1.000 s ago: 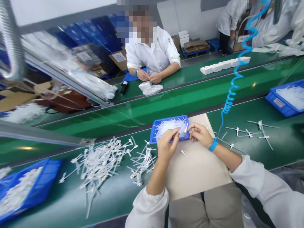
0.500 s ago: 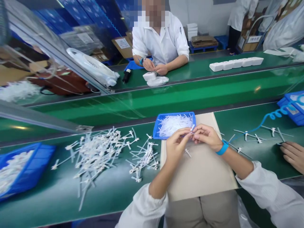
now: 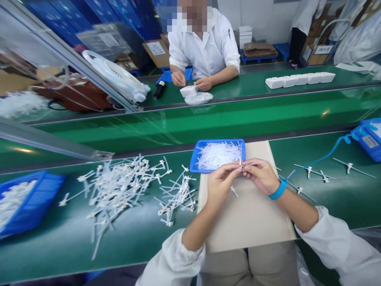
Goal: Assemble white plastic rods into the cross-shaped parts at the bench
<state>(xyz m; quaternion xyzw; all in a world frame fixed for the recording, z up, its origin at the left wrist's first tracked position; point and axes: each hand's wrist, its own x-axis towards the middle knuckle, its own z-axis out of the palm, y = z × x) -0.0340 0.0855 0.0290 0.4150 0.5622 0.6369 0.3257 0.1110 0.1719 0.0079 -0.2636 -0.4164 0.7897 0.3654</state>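
My left hand point(image 3: 224, 180) and my right hand point(image 3: 262, 175) meet above a beige board point(image 3: 250, 222). Their fingertips pinch a small white plastic fitting with a thin tube point(image 3: 240, 161) between them; its finer detail is hidden by the fingers. Just below lies a loose white fitting point(image 3: 234, 191) on the board. Behind my hands stands a blue tray point(image 3: 194, 163) full of short translucent tubes point(image 3: 218, 155). On the left, white fittings with tubes pushed into them form a big pile point(image 3: 119, 190) and a smaller pile point(image 3: 178, 194).
A blue bin point(image 3: 44, 206) of white parts stands far left. Several fittings with tubes point(image 3: 309, 171) lie at right, near a coiled blue cord point(image 3: 339, 142) and another blue bin point(image 3: 370, 139). Across the green divider point(image 3: 208, 123), a co-worker point(image 3: 205, 51) handles a white housing point(image 3: 188, 91).
My fingers have shifted a little round the fitting, and the tube now points more upright. Another person's hand has left the right edge. The co-worker's hands have moved apart.
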